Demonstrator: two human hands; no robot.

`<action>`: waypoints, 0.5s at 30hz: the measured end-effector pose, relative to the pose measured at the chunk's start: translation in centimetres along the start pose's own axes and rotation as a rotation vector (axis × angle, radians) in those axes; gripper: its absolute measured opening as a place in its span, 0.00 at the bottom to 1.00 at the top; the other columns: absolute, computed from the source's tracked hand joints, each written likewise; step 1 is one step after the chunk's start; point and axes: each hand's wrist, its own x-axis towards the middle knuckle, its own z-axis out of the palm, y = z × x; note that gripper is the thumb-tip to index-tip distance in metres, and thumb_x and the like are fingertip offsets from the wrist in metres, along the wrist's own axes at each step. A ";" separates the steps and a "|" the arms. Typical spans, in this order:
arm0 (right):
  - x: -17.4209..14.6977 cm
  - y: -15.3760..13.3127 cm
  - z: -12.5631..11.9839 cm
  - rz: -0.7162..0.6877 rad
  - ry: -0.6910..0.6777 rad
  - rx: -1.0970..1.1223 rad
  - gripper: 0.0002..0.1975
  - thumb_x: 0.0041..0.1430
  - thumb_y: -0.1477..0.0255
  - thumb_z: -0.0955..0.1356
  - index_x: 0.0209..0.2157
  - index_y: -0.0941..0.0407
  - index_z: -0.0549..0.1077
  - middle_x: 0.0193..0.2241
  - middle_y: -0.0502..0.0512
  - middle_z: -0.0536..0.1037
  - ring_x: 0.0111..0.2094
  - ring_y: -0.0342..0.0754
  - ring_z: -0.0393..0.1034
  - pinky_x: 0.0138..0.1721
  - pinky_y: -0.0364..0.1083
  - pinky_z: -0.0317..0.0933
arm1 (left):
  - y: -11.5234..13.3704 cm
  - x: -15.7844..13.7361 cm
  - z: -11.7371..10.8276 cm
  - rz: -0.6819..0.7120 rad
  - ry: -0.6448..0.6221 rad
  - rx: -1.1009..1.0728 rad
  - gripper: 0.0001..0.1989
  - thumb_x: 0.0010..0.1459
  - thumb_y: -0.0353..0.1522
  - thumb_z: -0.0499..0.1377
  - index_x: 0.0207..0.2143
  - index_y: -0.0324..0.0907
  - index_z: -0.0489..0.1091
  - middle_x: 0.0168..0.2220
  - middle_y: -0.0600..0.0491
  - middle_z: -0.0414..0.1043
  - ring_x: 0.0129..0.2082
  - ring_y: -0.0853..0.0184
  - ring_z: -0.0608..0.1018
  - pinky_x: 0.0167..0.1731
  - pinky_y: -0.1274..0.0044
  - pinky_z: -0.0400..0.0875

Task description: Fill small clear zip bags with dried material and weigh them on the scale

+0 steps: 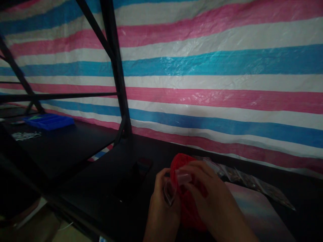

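My left hand is closed, its fingers curled around a clear plastic piece that bends into a loop. My right hand reaches in from the right with its fingers bent, pinching a short see-through plastic strip. Between and behind both hands lies a red bundle, perhaps netting or cord; the dim light and blur hide its exact kind. Its lower part shows between my wrists, above the black table.
Small clear bags with brownish bits line the table's back right. A pale, pastel-striped flat sheet lies beside my right forearm. A dark object lies left of my hands. Farther left are a blue tray and a black metal post.
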 end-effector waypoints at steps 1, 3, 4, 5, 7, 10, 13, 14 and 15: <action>0.0 0.7 -0.2 0.048 0.013 0.027 0.19 0.64 0.79 0.64 0.50 0.49 0.79 0.56 0.55 0.78 0.56 0.53 0.74 0.61 0.55 0.64 | 0.0 -0.1 -0.1 -0.007 0.016 0.024 0.28 0.57 0.30 0.63 0.59 0.46 0.63 0.44 0.51 0.79 0.41 0.62 0.83 0.44 0.72 0.77; -0.2 2.2 -0.2 0.137 -0.038 0.061 0.18 0.63 0.79 0.65 0.51 0.51 0.77 0.54 0.58 0.79 0.56 0.53 0.74 0.60 0.54 0.64 | 0.1 -0.2 -0.3 -0.043 0.073 0.092 0.31 0.55 0.32 0.65 0.61 0.45 0.61 0.40 0.53 0.78 0.39 0.61 0.83 0.42 0.71 0.76; -0.3 2.9 -0.1 0.169 -0.078 0.070 0.18 0.64 0.78 0.64 0.51 0.52 0.77 0.54 0.58 0.80 0.55 0.53 0.75 0.60 0.54 0.64 | 0.2 -0.3 -0.4 -0.073 0.094 0.137 0.33 0.55 0.34 0.66 0.62 0.45 0.60 0.40 0.52 0.78 0.39 0.60 0.83 0.42 0.70 0.76; -0.5 3.6 0.0 0.190 -0.116 0.078 0.17 0.65 0.77 0.64 0.52 0.52 0.76 0.54 0.59 0.80 0.55 0.53 0.75 0.59 0.54 0.64 | 0.3 -0.4 -0.5 -0.110 0.106 0.188 0.34 0.55 0.36 0.67 0.62 0.44 0.59 0.41 0.51 0.79 0.40 0.58 0.84 0.43 0.68 0.76; -0.8 4.4 0.4 0.199 -0.159 0.099 0.16 0.68 0.76 0.62 0.53 0.53 0.75 0.54 0.59 0.80 0.55 0.53 0.75 0.59 0.53 0.64 | 0.5 -0.6 -0.7 -0.180 0.083 0.279 0.35 0.56 0.38 0.66 0.63 0.43 0.58 0.41 0.49 0.79 0.41 0.55 0.84 0.45 0.65 0.76; -1.1 4.4 0.5 0.205 -0.183 0.180 0.16 0.69 0.75 0.62 0.54 0.53 0.74 0.54 0.58 0.80 0.56 0.52 0.74 0.60 0.52 0.63 | 0.4 -0.9 -0.8 -0.224 -0.001 0.284 0.35 0.55 0.35 0.64 0.63 0.44 0.57 0.39 0.51 0.79 0.38 0.57 0.84 0.40 0.68 0.76; -1.3 3.7 -0.3 0.246 -0.258 0.335 0.16 0.69 0.74 0.62 0.55 0.52 0.74 0.52 0.55 0.81 0.53 0.50 0.76 0.56 0.49 0.65 | 0.3 -0.9 -0.8 -0.229 -0.057 0.105 0.39 0.47 0.31 0.63 0.63 0.45 0.56 0.38 0.52 0.77 0.36 0.59 0.82 0.36 0.70 0.76; -1.3 3.4 -0.7 0.258 -0.291 0.384 0.16 0.69 0.73 0.62 0.54 0.52 0.74 0.51 0.55 0.81 0.52 0.50 0.76 0.54 0.49 0.66 | 0.3 -0.9 -0.7 -0.228 -0.045 0.056 0.41 0.45 0.32 0.63 0.63 0.45 0.56 0.37 0.54 0.77 0.35 0.59 0.82 0.37 0.69 0.76; -1.4 3.1 -1.1 0.270 -0.326 0.422 0.15 0.70 0.72 0.62 0.53 0.51 0.74 0.49 0.54 0.82 0.51 0.50 0.77 0.53 0.48 0.67 | 0.5 -0.8 -0.7 -0.225 -0.020 0.027 0.42 0.42 0.32 0.63 0.63 0.44 0.56 0.35 0.55 0.76 0.34 0.60 0.81 0.37 0.69 0.76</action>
